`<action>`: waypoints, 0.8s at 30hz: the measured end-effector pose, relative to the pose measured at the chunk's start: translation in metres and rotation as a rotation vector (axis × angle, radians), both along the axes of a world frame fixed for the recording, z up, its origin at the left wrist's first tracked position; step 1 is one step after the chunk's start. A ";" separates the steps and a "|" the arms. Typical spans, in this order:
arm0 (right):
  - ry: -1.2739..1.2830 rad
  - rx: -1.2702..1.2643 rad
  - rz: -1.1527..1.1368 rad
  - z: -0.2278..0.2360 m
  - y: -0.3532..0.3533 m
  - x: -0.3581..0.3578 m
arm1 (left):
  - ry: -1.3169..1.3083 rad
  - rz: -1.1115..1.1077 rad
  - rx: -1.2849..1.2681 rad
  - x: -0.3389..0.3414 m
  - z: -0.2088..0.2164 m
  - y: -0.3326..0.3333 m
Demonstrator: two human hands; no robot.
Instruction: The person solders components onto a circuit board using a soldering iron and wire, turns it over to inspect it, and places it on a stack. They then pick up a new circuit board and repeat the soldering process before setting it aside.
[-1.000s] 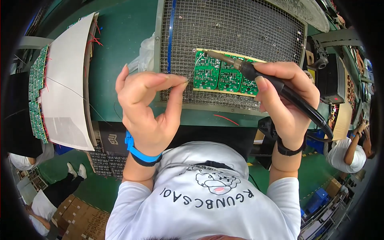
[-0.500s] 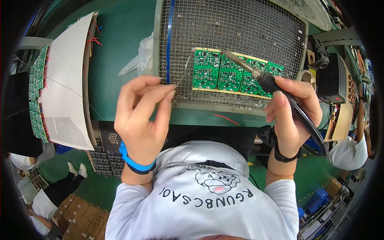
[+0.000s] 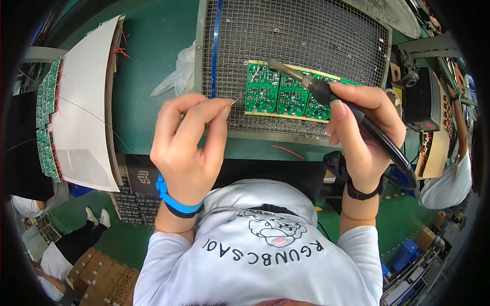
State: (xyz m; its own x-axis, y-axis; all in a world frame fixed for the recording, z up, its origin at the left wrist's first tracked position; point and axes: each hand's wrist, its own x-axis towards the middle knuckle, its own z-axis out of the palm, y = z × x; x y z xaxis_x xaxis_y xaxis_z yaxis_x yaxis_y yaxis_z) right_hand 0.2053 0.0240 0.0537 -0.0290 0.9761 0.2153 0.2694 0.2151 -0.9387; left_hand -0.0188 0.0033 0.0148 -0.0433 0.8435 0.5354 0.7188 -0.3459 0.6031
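A panel of green circuit boards with pale edge strips lies on a wire mesh set in a metal frame. My right hand grips a soldering iron by its black handle. The iron's tip is over the far edge of the leftmost board; whether it touches cannot be told. Thumb and forefinger of my left hand are pinched on a thin solder wire. The wire slants up from them over the leftmost board toward the iron's tip. My right hand and the iron cover part of the panel's right end.
A blue strip runs along the mesh's left side, beside a clear plastic bag. Farther left stands a white sheet with more boards and red wires. A black box sits at right. One red wire lies on the near table edge.
The soldering iron and my right hand have moved left, bringing the tip over the leftmost board. My left hand has shifted slightly right, and the solder wire now reaches over that board.
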 end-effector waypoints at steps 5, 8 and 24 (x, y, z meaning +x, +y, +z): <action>-0.108 0.094 0.086 0.004 0.007 -0.001 | -0.012 0.028 -0.015 0.000 0.002 0.000; -0.145 0.088 0.107 0.009 0.009 -0.002 | -0.010 0.008 0.002 0.000 -0.001 0.003; -0.171 0.165 0.058 0.011 0.006 0.004 | -0.067 0.032 0.036 0.000 0.004 -0.002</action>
